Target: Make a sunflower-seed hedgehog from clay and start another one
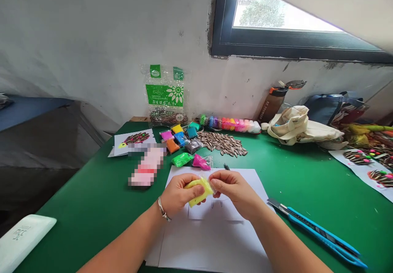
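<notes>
My left hand (181,191) wraps round a yellow clay packet (198,190), its thumb lying across the front. At the packet's right end, my right hand (229,186) pinches the clear plastic edge between thumb and fingers. Both hands are above white paper sheets (215,244), the upper one carrying a few drawn lines. Beyond them are a green packet (182,159) and a magenta packet (202,162), with more coloured packets and a pile of sunflower seeds (222,142) behind.
A blue-handled cutter (322,232) rests on the green table (294,162) at the right. Decorated papers (133,143) and a blurred pink item (147,166) are left; a seed bag (167,97), brown bottle (272,103) and cloth bag (291,125) stand behind.
</notes>
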`<action>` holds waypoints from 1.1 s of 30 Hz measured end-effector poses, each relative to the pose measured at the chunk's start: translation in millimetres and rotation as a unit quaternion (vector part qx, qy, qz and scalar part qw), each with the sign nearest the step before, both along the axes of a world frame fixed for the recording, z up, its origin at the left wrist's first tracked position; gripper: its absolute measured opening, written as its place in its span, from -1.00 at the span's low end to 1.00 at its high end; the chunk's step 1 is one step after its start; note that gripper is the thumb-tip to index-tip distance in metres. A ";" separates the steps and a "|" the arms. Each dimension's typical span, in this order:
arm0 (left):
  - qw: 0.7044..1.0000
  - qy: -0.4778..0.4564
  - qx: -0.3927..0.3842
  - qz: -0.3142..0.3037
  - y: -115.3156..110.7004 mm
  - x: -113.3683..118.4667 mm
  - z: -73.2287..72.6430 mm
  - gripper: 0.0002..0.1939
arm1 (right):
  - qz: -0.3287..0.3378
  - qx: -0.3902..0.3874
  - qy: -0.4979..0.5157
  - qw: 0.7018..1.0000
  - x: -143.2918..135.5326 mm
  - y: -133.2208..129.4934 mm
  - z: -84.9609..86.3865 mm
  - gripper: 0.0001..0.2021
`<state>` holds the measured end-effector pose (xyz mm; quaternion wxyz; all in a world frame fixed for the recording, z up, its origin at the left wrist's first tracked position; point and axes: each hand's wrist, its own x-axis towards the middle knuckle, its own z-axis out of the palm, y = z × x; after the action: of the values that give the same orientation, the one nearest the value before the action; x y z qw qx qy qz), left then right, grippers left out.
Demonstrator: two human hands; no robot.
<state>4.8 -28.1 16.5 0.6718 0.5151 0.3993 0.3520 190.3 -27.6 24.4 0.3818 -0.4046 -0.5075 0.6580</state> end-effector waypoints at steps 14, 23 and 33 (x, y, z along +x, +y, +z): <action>0.999 -0.017 -0.035 -0.026 1.3 -0.2 -6.6 -0.64 | 0.008 0.024 -0.078 0.997 2.1 0.4 -4.9 -0.87; 0.996 -0.010 -0.049 -0.075 1.8 -5.3 -3.9 -0.64 | 0.031 0.000 -0.032 0.999 4.4 -0.1 0.9 -0.84; 0.997 0.063 0.002 -0.040 -0.9 -4.5 1.1 -0.64 | 0.059 0.002 -0.059 0.997 7.2 -0.9 -3.8 -0.89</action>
<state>0.3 -29.0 17.5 0.6576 0.5534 0.4193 0.2925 197.6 -28.5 20.6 0.3123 -0.4113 -0.5533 0.6536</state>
